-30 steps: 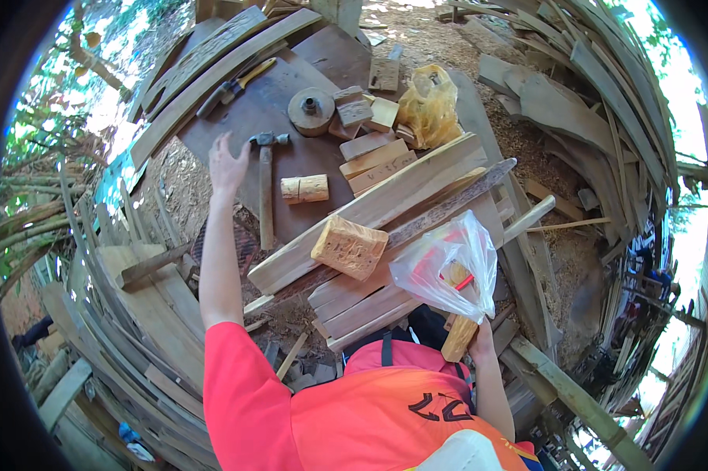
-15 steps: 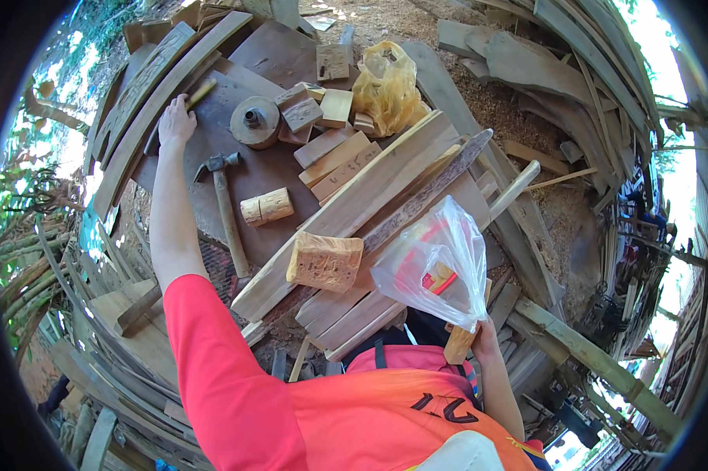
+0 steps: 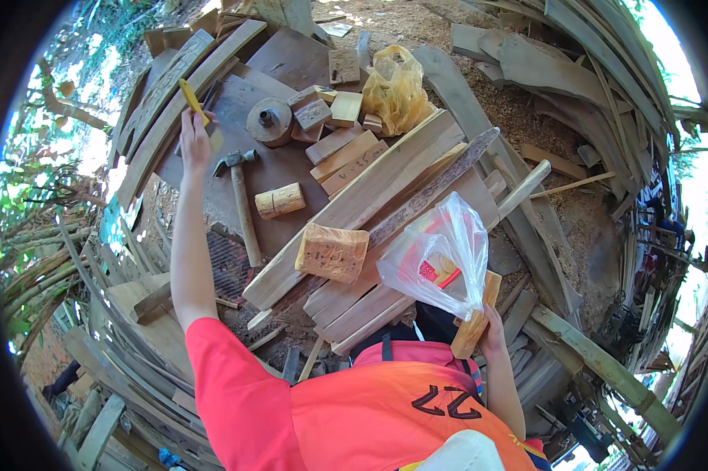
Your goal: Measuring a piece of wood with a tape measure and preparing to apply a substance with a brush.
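Near plank edge (image 3: 163,138) and bare board (image 3: 231,125), left hand (image 3: 195,144) holds yellow handle (image 3: 190,96).

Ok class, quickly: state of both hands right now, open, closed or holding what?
Left hand: closed, holding a yellow handle.
Right hand: closed, holding a wooden block and, apparently, the clear plastic bag.

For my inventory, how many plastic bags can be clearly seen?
2: a yellow bag beside the small wooden blocks, and a clear bag at the right hand. More may be hidden.
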A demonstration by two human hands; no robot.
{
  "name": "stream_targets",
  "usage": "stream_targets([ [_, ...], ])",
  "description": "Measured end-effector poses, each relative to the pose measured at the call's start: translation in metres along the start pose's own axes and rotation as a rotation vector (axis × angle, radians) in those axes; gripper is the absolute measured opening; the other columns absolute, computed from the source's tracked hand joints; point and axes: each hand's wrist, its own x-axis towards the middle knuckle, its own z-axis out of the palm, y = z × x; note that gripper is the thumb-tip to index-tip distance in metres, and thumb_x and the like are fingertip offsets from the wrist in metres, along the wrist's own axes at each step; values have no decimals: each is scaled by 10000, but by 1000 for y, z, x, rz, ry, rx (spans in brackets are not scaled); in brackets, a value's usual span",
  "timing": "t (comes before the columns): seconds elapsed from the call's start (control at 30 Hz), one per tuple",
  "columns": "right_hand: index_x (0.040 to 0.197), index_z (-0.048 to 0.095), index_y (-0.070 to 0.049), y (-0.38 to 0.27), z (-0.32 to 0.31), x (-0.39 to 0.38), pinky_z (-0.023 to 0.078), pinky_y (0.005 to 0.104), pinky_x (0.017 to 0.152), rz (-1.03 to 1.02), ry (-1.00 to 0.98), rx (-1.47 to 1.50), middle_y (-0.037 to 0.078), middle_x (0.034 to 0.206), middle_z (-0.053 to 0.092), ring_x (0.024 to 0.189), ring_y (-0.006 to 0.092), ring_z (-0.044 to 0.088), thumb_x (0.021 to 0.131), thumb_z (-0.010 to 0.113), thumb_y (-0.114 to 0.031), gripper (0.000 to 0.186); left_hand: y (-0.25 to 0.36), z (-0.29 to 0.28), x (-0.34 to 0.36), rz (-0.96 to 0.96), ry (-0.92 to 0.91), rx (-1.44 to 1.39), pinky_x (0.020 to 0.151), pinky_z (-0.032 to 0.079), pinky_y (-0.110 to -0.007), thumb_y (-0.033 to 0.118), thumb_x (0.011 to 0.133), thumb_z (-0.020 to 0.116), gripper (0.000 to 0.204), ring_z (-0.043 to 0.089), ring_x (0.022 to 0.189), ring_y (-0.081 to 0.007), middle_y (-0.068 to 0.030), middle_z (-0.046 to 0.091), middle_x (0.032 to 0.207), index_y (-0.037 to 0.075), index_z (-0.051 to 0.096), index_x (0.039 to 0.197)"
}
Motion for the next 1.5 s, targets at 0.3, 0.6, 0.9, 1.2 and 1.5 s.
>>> stream_targets([
  [0.3, 1377, 504, -6, -14, 1, 12, 622, 522, 881, 38, -91, 71, 147, 1169, 668, 1007, 300, 713, 1041, 590, -309, 460, 141, -14, -160, -769, -92, -1188, 723, 653, -517, 319, 1135, 361, 349, 720, 910, -308, -154, 647, 1230, 133, 457, 1415],
  [0.6, 1357, 545, -29, -29, -63, 20, 598, 487, 914, -51, -276, 39, 146, 1163, 681, 1010, 300, 712, 1030, 589, -408, 502, 322, -23, -294, -609, -228, -1300, 663, 672, -418, 283, 1110, 476, 436, 724, 1021, -297, -178, 622, 1335, 165, 363, 1514],
  [0.9, 1291, 565, -9, -50, -170, 12, 601, 442, 819, -115, -305, 98, 146, 1039, 688, 912, 297, 714, 999, 614, -469, 547, 455, 2, -429, -570, -539, -1433, 618, 683, -333, 120, 1072, 558, 662, 741, 1076, -323, -205, 601, 1419, 195, 221, 1636],
  [1.2, 1294, 572, -24, -59, -249, -14, 580, 428, 835, -200, -360, 100, 142, 1045, 693, 911, 278, 706, 978, 604, -556, 620, 537, 48, -524, -612, -730, -846, 474, 558, -326, 251, 1122, 482, 569, 714, 588, -225, -188, 761, 964, 116, 206, 1601],
  [1.5, 1533, 429, -49, -63, -285, -50, 598, 438, 874, -256, -538, 292, 220, 1324, 629, 1030, 299, 709, 972, 493, -714, 872, 580, 83, -565, -316, -956, -565, 550, 559, -298, 302, 1019, 706, 445, 697, 614, -149, -64, 676, 764, 37, 526, 1328],
])
